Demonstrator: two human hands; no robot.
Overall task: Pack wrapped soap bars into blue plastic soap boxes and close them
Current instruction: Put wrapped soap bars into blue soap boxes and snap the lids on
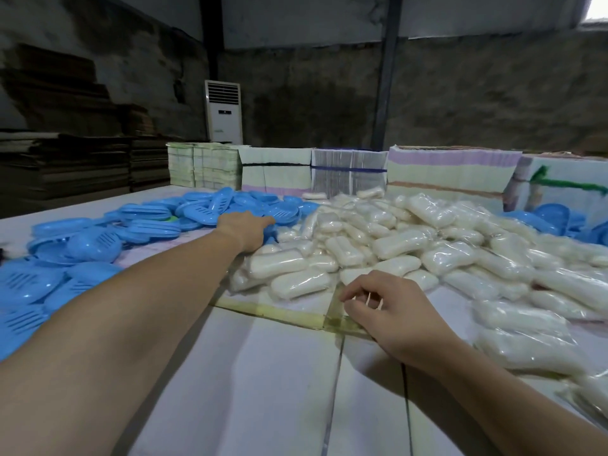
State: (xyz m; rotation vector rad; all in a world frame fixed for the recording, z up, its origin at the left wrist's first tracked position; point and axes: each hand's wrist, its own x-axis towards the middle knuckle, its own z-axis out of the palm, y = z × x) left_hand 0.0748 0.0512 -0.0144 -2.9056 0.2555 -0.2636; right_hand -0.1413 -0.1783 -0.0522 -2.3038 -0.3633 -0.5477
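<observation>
A big heap of white wrapped soap bars point(404, 245) covers the middle and right of the table. Blue plastic soap boxes and slotted parts point(98, 238) lie piled on the left and far middle. My left hand point(245, 230) is stretched far forward, palm down, at the seam between the blue pile and the soap heap; its fingers rest on a blue piece point(271, 230), and whether they grip it is hidden. My right hand point(391, 307) hovers near the front edge of the soap heap, fingers loosely curled and apart, with nothing in it.
Bundled stacks of flat printed cartons point(348, 176) line the far edge of the table. More blue boxes point(552, 218) lie at the far right. The white table point(263, 373) has a taped seam point(296, 315). An air conditioner point(223, 111) stands by the back wall.
</observation>
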